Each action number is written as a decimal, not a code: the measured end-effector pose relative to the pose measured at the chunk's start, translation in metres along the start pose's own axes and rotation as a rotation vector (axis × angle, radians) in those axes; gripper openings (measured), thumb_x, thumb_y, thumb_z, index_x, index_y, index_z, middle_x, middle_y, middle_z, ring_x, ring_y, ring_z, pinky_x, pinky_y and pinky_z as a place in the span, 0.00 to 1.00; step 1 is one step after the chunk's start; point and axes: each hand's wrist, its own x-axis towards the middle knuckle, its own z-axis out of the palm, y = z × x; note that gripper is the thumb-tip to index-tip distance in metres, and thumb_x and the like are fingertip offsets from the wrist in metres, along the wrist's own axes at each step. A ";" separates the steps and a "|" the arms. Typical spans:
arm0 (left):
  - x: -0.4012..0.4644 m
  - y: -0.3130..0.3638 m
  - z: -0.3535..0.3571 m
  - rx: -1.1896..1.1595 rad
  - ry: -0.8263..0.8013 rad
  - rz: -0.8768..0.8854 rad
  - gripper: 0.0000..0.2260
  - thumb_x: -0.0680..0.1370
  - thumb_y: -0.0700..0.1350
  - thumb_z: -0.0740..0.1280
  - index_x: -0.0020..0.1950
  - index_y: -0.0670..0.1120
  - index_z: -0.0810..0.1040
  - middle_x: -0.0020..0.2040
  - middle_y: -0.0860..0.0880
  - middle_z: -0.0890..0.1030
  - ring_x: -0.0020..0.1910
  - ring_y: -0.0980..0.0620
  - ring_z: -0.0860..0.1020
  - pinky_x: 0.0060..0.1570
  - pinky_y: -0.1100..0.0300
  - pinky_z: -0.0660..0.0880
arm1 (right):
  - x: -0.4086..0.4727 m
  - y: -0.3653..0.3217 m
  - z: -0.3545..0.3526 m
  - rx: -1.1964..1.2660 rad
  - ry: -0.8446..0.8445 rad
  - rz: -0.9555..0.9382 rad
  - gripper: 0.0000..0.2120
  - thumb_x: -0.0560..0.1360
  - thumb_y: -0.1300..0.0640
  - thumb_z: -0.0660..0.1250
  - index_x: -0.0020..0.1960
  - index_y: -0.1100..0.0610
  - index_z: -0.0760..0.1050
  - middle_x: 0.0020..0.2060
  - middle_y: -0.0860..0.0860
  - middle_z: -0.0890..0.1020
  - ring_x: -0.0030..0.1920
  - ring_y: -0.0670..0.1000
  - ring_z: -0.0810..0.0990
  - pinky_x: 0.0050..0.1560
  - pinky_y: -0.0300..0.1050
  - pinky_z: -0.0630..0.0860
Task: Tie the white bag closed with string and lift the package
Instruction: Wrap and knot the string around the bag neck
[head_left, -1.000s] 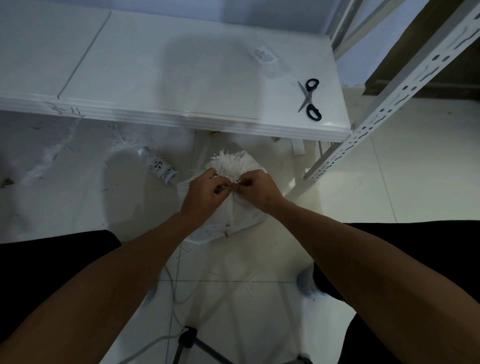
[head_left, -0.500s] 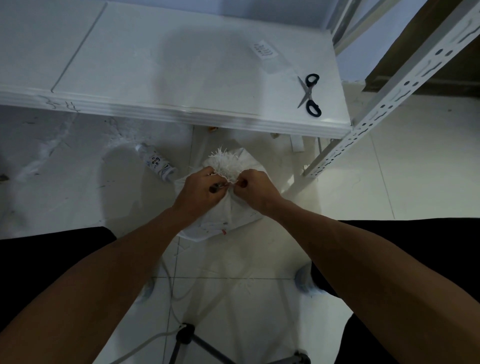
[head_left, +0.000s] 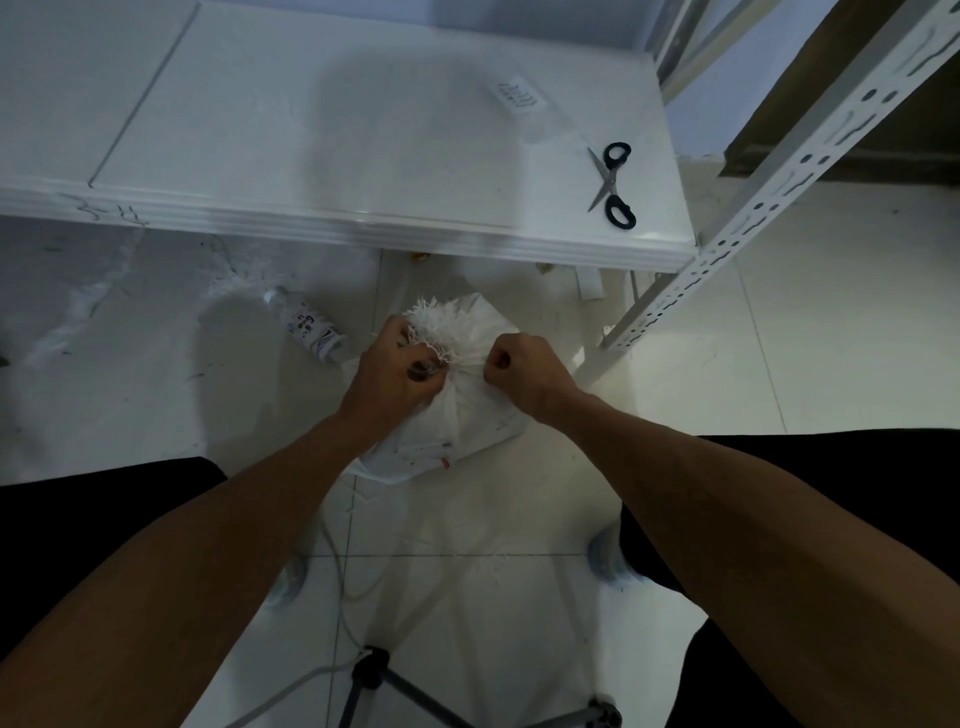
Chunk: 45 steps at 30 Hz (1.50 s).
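From my feed I see one white bag (head_left: 457, 415) standing on the pale tiled floor (head_left: 779, 364), just in front of the white shelf board (head_left: 337, 156) and between the two forearms. Its mouth is gathered into a tight neck with a frayed white tuft (head_left: 447, 327) fanning out above; what is inside the bag I cannot tell, since the cloth hides it. The left hand (head_left: 395, 374) sits against the left side of the neck with its fingers curled into a fist, and the right hand (head_left: 524, 371) mirrors it on the right side, also curled tight. Each seems to pinch an end of the string (head_left: 441, 358), a thin pale line wrapping the neck between them, though the ends themselves are too fine for me to make out inside the fists. The two hands are slightly apart, the gathered neck between them. Counting the rest: one pair of black-handled scissors (head_left: 613, 184) lies open on the right end of the shelf board, one small printed slip of paper (head_left: 519, 96) lies farther back on the same board, and one small bottle (head_left: 311, 330) lies on its side on the floor just left of the bag. One perforated white metal upright (head_left: 769, 202) slants past the board's right corner. A black stand leg (head_left: 371, 675) and a pale cable (head_left: 291, 696) show at the bottom edge.
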 end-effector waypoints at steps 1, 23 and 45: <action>-0.001 0.000 0.000 -0.021 0.003 -0.014 0.07 0.70 0.44 0.75 0.43 0.42 0.83 0.52 0.45 0.73 0.44 0.49 0.77 0.45 0.61 0.75 | 0.001 0.000 0.000 0.006 -0.002 0.003 0.03 0.70 0.63 0.67 0.37 0.61 0.77 0.35 0.54 0.80 0.35 0.50 0.75 0.32 0.39 0.67; 0.003 0.009 0.004 -0.002 -0.053 0.039 0.08 0.72 0.45 0.75 0.48 0.44 0.84 0.51 0.45 0.78 0.46 0.54 0.76 0.46 0.70 0.69 | 0.001 -0.015 0.012 -0.165 0.084 -0.124 0.07 0.68 0.59 0.72 0.45 0.55 0.85 0.44 0.59 0.83 0.56 0.63 0.73 0.58 0.53 0.71; 0.006 0.005 0.002 -0.011 -0.075 0.111 0.07 0.71 0.47 0.74 0.45 0.44 0.85 0.42 0.46 0.83 0.40 0.50 0.81 0.40 0.55 0.77 | -0.003 -0.016 0.003 -0.268 -0.015 -0.083 0.11 0.76 0.63 0.58 0.47 0.64 0.79 0.45 0.61 0.83 0.52 0.63 0.74 0.52 0.56 0.74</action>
